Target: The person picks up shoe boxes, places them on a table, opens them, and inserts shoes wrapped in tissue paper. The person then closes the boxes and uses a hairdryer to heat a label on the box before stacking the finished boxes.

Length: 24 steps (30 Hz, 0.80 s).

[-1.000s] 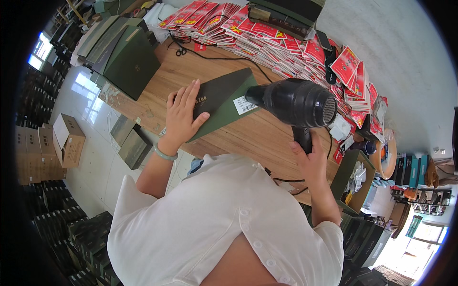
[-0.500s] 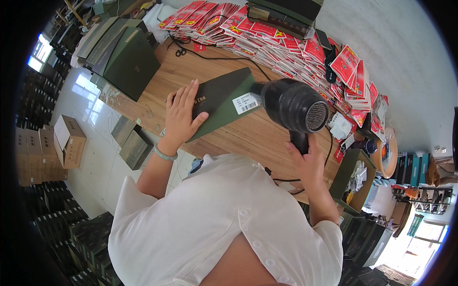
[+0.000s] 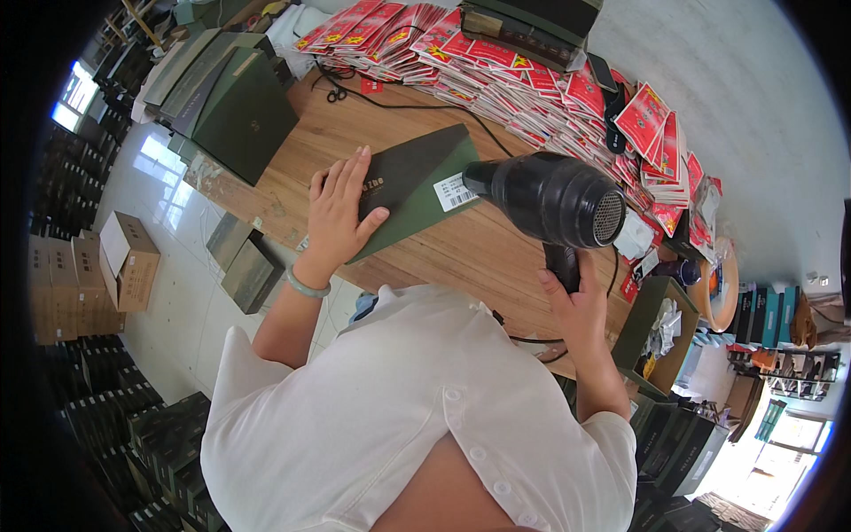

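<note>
- Fingers (image 3: 350, 177) of your left hand (image 3: 339, 217) lay spread wide and flat on the box (image 3: 412, 182), gripping nothing, just pressing its near end
- Your right hand (image 3: 576, 297) was wrapped tight round the handle of the dryer (image 3: 550, 197), fingers curled closed on it
- You held the dryer above the bench (image 3: 461, 257), its barrel lying roughly level and its nozzle just beside the white label (image 3: 454, 192) on the box
- That box, dark green and flat, lay on the wooden bench in front of you, slanting away toward the far side
- Red packets (image 3: 532, 80) were heaped along the far edge of the bench, well apart from your hands
- A larger green box (image 3: 244, 115) sat at the left end of the bench
- A black cord (image 3: 399, 106) ran across the wood beyond the box
- You wore a pale green bangle (image 3: 306, 284) on your left wrist
</note>
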Tool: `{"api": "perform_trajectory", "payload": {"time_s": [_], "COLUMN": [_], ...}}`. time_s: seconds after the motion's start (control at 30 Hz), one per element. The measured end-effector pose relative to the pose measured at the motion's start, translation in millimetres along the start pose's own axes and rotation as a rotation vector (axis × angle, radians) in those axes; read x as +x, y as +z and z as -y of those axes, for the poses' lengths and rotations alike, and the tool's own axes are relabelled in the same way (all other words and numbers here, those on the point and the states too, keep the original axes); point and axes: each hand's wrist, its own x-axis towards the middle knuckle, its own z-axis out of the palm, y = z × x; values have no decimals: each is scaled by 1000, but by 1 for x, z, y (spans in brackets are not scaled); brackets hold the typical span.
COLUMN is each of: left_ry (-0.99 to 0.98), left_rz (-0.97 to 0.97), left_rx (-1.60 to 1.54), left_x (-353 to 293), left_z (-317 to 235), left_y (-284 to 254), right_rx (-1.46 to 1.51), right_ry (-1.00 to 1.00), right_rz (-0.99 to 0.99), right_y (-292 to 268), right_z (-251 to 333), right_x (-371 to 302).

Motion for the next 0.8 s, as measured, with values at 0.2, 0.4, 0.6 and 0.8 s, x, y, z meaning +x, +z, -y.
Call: {"api": "perform_trajectory", "payload": {"time_s": [0.2,0.4,0.6,0.8], "left_ry": [-2,3,3,0], "left_rz": [-10,1,-5,-7], "left_rx": [-9,-4,-2,2], "left_x": [0,-1,-1,-2], "left_z": [-3,-2,-1,-1], "left_y": [-1,0,0,1], "right_rx": [12,81,33,18], "right_ry": [-49,3,-19,-3], "right_rz": [-17,32,71,75], "right_y": [1,0,3,5], "right_z": [-2,1,7,8], "right_x": [2,1,-3,-6]}}
